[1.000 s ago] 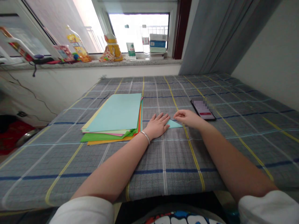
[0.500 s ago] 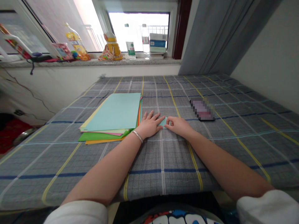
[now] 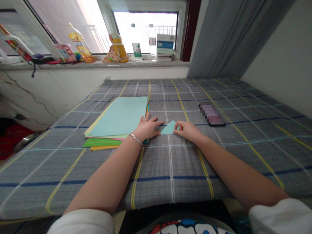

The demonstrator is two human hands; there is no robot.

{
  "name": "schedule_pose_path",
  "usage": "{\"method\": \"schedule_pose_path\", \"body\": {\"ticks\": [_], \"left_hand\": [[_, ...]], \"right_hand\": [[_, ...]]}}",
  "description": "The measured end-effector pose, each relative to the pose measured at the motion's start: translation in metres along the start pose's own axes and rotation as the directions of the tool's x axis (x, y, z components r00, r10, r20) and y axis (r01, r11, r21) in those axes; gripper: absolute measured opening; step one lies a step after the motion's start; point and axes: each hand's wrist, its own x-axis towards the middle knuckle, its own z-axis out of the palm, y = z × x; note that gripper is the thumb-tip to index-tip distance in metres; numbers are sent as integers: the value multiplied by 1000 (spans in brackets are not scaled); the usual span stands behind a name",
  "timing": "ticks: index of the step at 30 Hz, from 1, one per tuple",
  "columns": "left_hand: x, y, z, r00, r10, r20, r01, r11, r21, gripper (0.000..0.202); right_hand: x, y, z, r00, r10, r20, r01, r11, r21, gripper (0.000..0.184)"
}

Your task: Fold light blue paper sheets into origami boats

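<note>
A small light-blue folded paper triangle (image 3: 169,128) lies on the grey plaid cloth (image 3: 170,162) between my hands. My left hand (image 3: 147,128) rests flat with fingers stretched out, its fingertips at the triangle's left corner and its heel on the edge of the paper stack. My right hand (image 3: 187,129) has curled fingers pinching the triangle's right edge. A silver bracelet (image 3: 136,139) sits on my left wrist.
A stack of coloured paper sheets (image 3: 117,122), light blue on top, lies left of my hands. A phone (image 3: 212,114) lies to the right. Bottles and boxes (image 3: 117,48) line the windowsill behind. A grey curtain (image 3: 226,39) hangs at the back right.
My left hand slid left onto the stack's edge, uncovering the triangle. My right hand came left from near the phone and now pinches the triangle's right edge.
</note>
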Motion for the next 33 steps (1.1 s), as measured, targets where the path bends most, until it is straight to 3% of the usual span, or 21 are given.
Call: {"method": "schedule_pose_path", "body": {"ticks": [4,7,11,14,16,19,24,28,30,33], "left_hand": [[2,-7,1,999,21,40,-18,997,-72,62],[-1,-11,-4,994,99,52,-90,984,-151,65],[-7,-8,-14,983,119,-140,-151,958,-245,65],[-8,1,-10,931,252,-266,-320,913,-254,50],[-6,10,0,892,356,-277,-417,886,-205,46],[-1,23,16,868,411,-278,-456,882,-120,42],[2,37,21,839,419,-347,-441,897,18,28],[1,42,18,840,349,-415,-360,931,55,18],[1,43,19,808,322,-494,-335,940,65,15],[1,43,19,722,310,-619,-336,939,79,19]], "right_hand": [[0,8,3,992,-112,-58,112,994,-10,12],[-3,14,3,967,-233,-104,230,972,-42,13],[-6,19,-3,913,-393,-108,380,917,-125,16],[-6,19,-8,898,-434,-73,417,891,-178,17],[-6,19,-10,880,-471,-58,450,867,-215,17],[-7,18,-12,848,-529,-41,500,822,-271,15],[-13,11,-11,876,-475,-87,413,831,-372,12],[-15,4,-10,886,-428,-181,335,859,-388,13],[-15,1,-10,881,-411,-234,306,873,-381,14],[-16,0,-9,875,-384,-295,269,892,-364,13]]}}
